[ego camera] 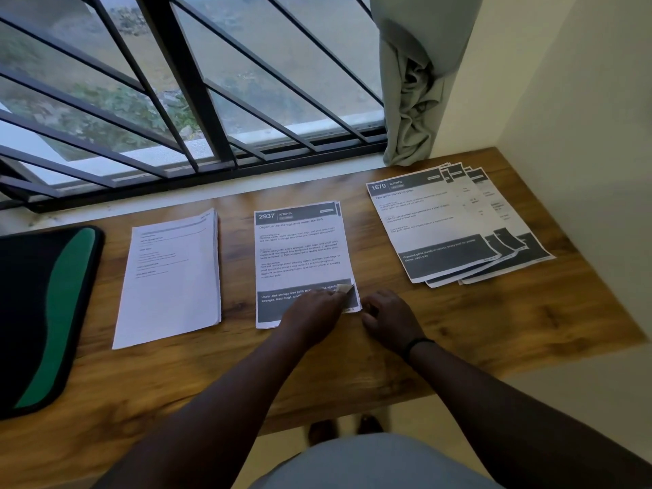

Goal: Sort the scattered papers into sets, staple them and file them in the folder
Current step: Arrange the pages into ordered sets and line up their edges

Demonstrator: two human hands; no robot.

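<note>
Three paper stacks lie on the wooden table [388,365]. A mostly white stack [173,273] sits at the left. The middle stack [300,255] is headed "2937 KITCHEN". Several sheets headed "1670" [448,224] are fanned out at the right. My left hand [314,312] rests on the middle stack's lower right corner, its fingers pinching up the corner of the top sheet. My right hand [388,319] lies on the table just right of that corner, fingers curled, touching the stack's edge. A black and green folder [46,312] lies at the far left.
A barred window [176,100] runs along the table's far edge. A grey curtain [412,93] hangs at the back right, its hem reaching the tabletop. A cream wall [582,100] bounds the right side. The table's right edge slants inward toward me.
</note>
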